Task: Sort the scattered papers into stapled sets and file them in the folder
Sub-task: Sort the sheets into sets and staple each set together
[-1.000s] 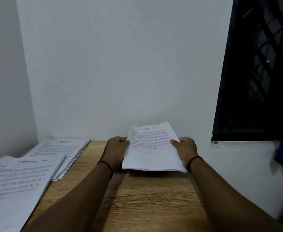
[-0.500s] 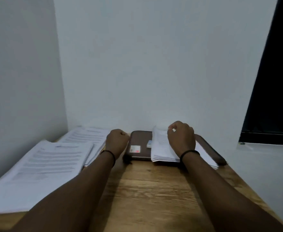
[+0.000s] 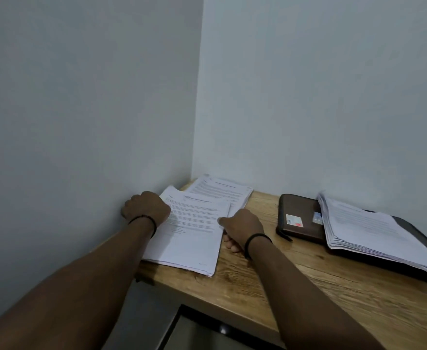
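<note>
A near stack of printed papers [image 3: 192, 233] lies at the left end of the wooden desk [image 3: 295, 281], by the corner wall. My left hand [image 3: 145, 207] grips its left edge and my right hand [image 3: 241, 227] grips its right edge, thumb on top. A second paper stack [image 3: 222, 192] lies behind it in the corner. To the right, a brown folder [image 3: 298, 218] lies open, with a thick stack of papers [image 3: 369, 231] resting on its right half.
White walls meet in a corner just behind the papers. The desk's front edge runs diagonally, with a dark gap and a grey panel [image 3: 141, 314] below it at the left.
Both hands let go of the stack left on the folder and moved left to the near stack by the wall. The view swung left with them.
</note>
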